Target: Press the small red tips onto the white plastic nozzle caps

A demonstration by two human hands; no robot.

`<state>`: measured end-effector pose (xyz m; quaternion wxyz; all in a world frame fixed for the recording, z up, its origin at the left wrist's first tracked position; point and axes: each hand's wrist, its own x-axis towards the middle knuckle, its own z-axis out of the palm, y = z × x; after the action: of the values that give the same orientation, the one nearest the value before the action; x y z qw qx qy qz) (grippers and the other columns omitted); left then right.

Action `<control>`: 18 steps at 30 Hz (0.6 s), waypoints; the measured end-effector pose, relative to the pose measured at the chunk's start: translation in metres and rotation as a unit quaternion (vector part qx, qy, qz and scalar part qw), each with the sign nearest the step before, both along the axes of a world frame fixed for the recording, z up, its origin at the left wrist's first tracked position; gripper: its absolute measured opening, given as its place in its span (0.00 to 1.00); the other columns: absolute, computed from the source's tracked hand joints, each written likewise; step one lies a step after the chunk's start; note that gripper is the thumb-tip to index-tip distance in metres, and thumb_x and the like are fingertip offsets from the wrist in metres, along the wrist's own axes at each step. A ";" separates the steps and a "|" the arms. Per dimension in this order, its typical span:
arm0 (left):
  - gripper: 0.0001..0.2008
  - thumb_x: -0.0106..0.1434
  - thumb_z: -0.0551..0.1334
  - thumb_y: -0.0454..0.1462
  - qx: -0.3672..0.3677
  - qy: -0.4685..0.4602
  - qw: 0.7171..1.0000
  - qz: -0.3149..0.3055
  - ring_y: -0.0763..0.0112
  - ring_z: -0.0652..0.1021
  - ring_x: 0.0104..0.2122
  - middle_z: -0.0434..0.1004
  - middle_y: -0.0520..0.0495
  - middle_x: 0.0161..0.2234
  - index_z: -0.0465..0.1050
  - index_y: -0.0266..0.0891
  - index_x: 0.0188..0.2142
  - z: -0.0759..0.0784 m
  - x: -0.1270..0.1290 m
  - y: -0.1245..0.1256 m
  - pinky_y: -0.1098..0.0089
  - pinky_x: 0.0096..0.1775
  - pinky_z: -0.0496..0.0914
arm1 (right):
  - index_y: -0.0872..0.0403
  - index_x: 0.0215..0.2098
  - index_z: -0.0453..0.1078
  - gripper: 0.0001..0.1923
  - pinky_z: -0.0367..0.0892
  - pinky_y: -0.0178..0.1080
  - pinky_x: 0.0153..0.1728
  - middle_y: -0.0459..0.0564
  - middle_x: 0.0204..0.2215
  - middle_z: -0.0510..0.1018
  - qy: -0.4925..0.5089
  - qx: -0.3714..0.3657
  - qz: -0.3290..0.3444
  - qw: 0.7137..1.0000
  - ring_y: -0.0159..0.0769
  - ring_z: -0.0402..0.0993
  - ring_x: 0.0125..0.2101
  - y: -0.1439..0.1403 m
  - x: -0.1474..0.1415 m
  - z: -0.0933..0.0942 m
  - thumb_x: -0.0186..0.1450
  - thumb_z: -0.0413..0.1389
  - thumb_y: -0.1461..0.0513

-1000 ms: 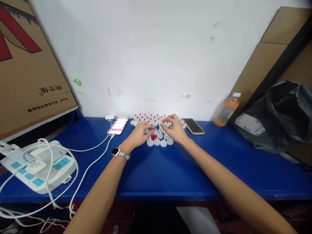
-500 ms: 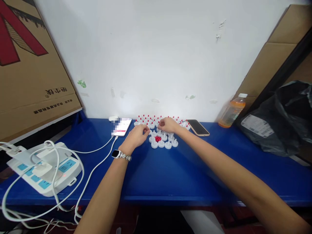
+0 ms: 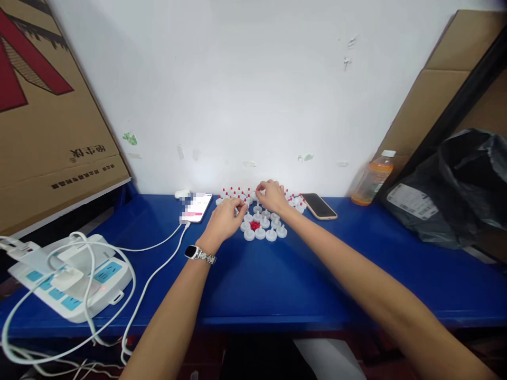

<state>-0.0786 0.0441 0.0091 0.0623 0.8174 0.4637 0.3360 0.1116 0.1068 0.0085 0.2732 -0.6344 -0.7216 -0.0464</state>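
On the blue table [image 3: 253,274] against a white wall, both arms stretch forward, the left hand [image 3: 224,218] and right hand [image 3: 272,196] curled, fingertips pinching among white caps [image 3: 264,226] by the wall, what they grasp too small to tell.

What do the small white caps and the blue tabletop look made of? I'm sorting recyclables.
The white caps look like moulded plastic, matte and uniformly white with small stems. The blue tabletop seems painted or coated, smooth with a faint sheen; its core material cannot be told.
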 end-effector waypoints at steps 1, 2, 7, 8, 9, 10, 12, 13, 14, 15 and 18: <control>0.13 0.70 0.53 0.43 0.003 -0.007 1.000 -0.001 0.63 0.76 0.38 0.79 0.46 0.37 0.73 0.41 0.35 0.000 0.002 -0.001 0.65 0.38 0.67 | 0.52 0.42 0.74 0.11 0.59 0.50 0.51 0.57 0.46 0.77 0.019 0.030 0.025 0.999 0.49 0.69 0.50 -0.008 0.004 0.002 0.68 0.50 0.60; 0.13 0.70 0.54 0.43 0.004 -0.014 1.000 -0.001 0.63 0.76 0.38 0.79 0.47 0.37 0.73 0.41 0.36 0.000 0.003 -0.001 0.65 0.37 0.66 | 0.52 0.42 0.72 0.11 0.60 0.49 0.51 0.56 0.45 0.78 0.039 0.056 0.061 0.996 0.48 0.70 0.49 -0.017 0.007 0.003 0.68 0.49 0.60; 0.12 0.71 0.53 0.45 0.012 -0.040 0.999 -0.008 0.65 0.75 0.37 0.77 0.49 0.36 0.71 0.42 0.37 -0.001 0.016 -0.008 0.66 0.35 0.65 | 0.51 0.46 0.68 0.10 0.66 0.41 0.43 0.50 0.42 0.79 0.141 0.080 0.222 0.961 0.39 0.75 0.40 -0.059 0.022 -0.001 0.70 0.48 0.62; 0.13 0.71 0.53 0.46 0.012 -0.040 0.999 -0.016 0.65 0.75 0.37 0.77 0.49 0.37 0.70 0.42 0.38 -0.001 0.019 -0.010 0.66 0.36 0.66 | 0.51 0.46 0.68 0.10 0.67 0.40 0.42 0.51 0.43 0.78 0.154 0.085 0.233 0.956 0.39 0.75 0.40 -0.064 0.024 -0.003 0.69 0.49 0.62; 0.13 0.71 0.53 0.46 0.012 -0.038 0.999 -0.026 0.65 0.75 0.37 0.77 0.49 0.37 0.70 0.43 0.38 -0.001 0.022 -0.012 0.66 0.36 0.66 | 0.51 0.46 0.69 0.10 0.67 0.39 0.41 0.51 0.44 0.78 0.164 0.091 0.240 0.953 0.38 0.75 0.40 -0.069 0.024 -0.005 0.68 0.50 0.62; 0.13 0.71 0.53 0.47 0.011 -0.034 0.999 -0.035 0.65 0.75 0.38 0.76 0.49 0.37 0.69 0.43 0.38 -0.002 0.024 -0.014 0.66 0.37 0.66 | 0.51 0.46 0.69 0.10 0.68 0.39 0.40 0.51 0.44 0.78 0.173 0.098 0.243 0.949 0.38 0.75 0.41 -0.072 0.024 -0.006 0.66 0.52 0.63; 0.14 0.72 0.52 0.48 0.009 -0.021 0.999 -0.050 0.65 0.75 0.38 0.75 0.49 0.37 0.67 0.42 0.37 -0.002 0.029 -0.018 0.66 0.37 0.66 | 0.52 0.48 0.68 0.14 0.68 0.38 0.39 0.51 0.44 0.79 0.192 0.105 0.245 0.944 0.38 0.74 0.40 -0.078 0.022 -0.009 0.64 0.54 0.64; 0.14 0.72 0.51 0.48 0.010 -0.010 0.999 -0.053 0.65 0.75 0.38 0.75 0.48 0.36 0.65 0.42 0.37 -0.002 0.031 -0.019 0.66 0.37 0.66 | 0.52 0.49 0.67 0.15 0.68 0.38 0.39 0.50 0.44 0.79 0.200 0.103 0.246 0.943 0.37 0.75 0.39 -0.081 0.020 -0.009 0.63 0.54 0.65; 0.14 0.73 0.50 0.47 0.013 0.003 0.999 -0.053 0.65 0.74 0.38 0.74 0.48 0.36 0.64 0.42 0.37 -0.001 0.032 -0.021 0.66 0.37 0.66 | 0.51 0.50 0.67 0.17 0.68 0.38 0.39 0.50 0.44 0.79 0.205 0.100 0.248 0.941 0.37 0.75 0.39 -0.083 0.019 -0.010 0.63 0.54 0.65; 0.14 0.74 0.49 0.46 0.018 0.019 0.998 -0.051 0.65 0.74 0.38 0.74 0.47 0.37 0.64 0.41 0.38 -0.001 0.033 -0.022 0.66 0.37 0.66 | 0.51 0.51 0.66 0.17 0.69 0.38 0.40 0.50 0.44 0.79 0.208 0.097 0.251 0.940 0.36 0.74 0.38 -0.086 0.018 -0.011 0.63 0.54 0.65; 0.14 0.75 0.44 0.42 0.044 0.069 0.996 -0.047 0.64 0.74 0.40 0.73 0.45 0.40 0.64 0.41 0.41 0.000 0.035 -0.024 0.65 0.40 0.66 | 0.51 0.50 0.65 0.16 0.69 0.38 0.41 0.49 0.44 0.78 0.210 0.090 0.259 0.939 0.35 0.74 0.37 -0.093 0.015 -0.011 0.64 0.53 0.64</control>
<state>-0.0441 0.0198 0.0088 0.0103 0.8615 0.4129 0.2954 0.1265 0.0137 -0.0023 0.4769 -0.3939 -0.7800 0.0954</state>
